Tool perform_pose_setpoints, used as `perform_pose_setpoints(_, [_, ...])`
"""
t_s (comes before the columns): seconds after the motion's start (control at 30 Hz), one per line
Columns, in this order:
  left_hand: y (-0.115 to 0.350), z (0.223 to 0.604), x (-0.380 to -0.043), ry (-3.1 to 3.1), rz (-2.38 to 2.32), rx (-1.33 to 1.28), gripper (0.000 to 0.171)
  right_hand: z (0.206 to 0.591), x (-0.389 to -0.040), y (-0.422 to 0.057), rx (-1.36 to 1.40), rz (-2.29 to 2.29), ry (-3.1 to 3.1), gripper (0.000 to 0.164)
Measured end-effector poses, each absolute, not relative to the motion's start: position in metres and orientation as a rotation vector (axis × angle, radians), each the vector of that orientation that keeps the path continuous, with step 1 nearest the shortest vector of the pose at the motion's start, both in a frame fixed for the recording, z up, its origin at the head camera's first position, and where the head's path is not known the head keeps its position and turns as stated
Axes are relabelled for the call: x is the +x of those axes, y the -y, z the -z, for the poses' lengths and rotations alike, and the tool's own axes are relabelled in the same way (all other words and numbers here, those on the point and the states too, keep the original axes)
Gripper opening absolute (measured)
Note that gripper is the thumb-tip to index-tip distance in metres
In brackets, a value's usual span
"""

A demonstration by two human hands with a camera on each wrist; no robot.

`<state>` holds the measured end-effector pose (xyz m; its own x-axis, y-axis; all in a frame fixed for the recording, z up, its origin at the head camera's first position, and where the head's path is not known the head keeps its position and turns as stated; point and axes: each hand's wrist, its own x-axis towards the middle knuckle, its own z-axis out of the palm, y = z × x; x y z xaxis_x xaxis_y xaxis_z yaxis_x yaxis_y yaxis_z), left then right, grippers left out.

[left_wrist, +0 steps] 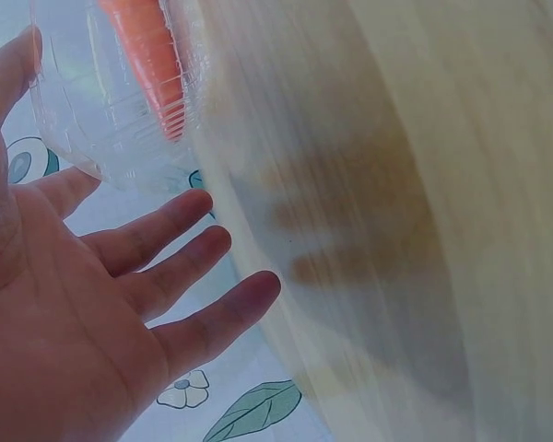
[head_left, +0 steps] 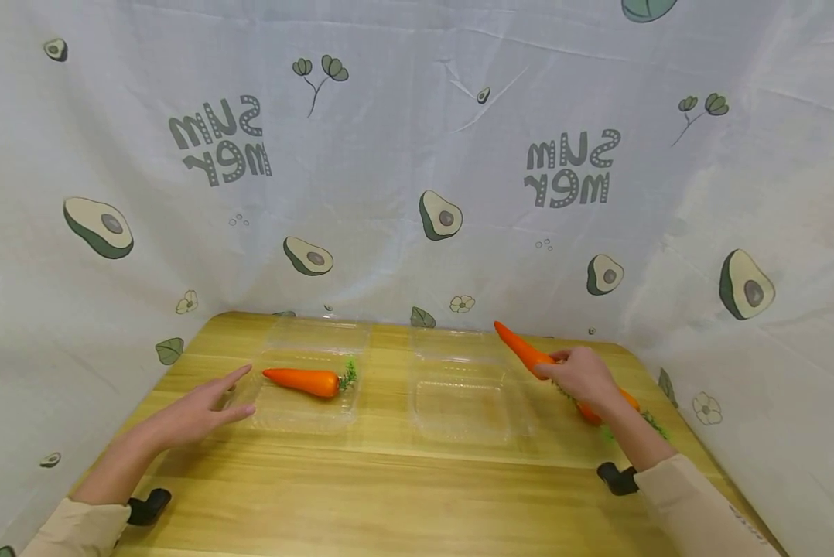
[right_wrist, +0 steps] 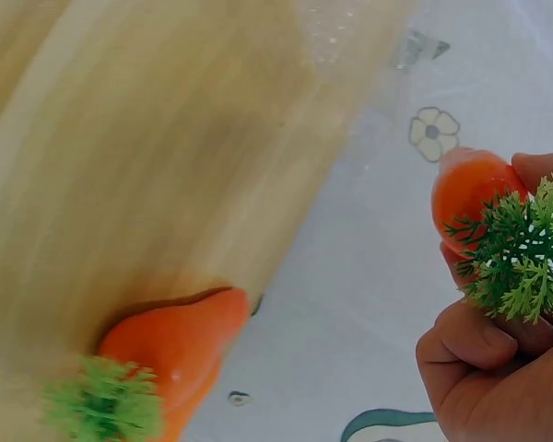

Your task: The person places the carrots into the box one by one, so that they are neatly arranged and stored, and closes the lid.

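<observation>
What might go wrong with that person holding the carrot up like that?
The long orange carrot with the feathery green top might slip or tip, since the right hand holds it near the leafy end and its pointed tip sticks out. The see-through plastic box on the right might slide if bumped, because no hand is on it.

Rightmost carrot (head_left: 629, 399): partly hidden behind the right arm (head_left: 633, 433)
Boxed carrot (left_wrist: 147, 64): cut by top edge in left wrist view
Sleeve print (head_left: 747, 524): too small for reading
</observation>
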<state>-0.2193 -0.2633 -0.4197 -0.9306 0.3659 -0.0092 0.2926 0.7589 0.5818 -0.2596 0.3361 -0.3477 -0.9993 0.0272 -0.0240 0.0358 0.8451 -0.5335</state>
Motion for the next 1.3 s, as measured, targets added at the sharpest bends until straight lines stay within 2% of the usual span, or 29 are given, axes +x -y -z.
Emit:
perform_pose_setpoints(0.33, [0.261,0.417,-0.216,-2.832,-0.913,0.524,0.08,0.336,-0.265,-0.317,-0.053,0.787,-3.031,0.058])
perform_pose_setpoints(0.87, [0.261,0.418,-0.217,-2.835,-0.913,0.527,0.081,0.322,-0.267,-0.289,-0.131,0.802,-3.019,0.056])
perform_pose_setpoints(1.3, [0.262,0.417,-0.218,-2.828,-0.91,0.524,0.081,0.319,-0.273,-0.262,-0.28,0.857,-2.982,0.047])
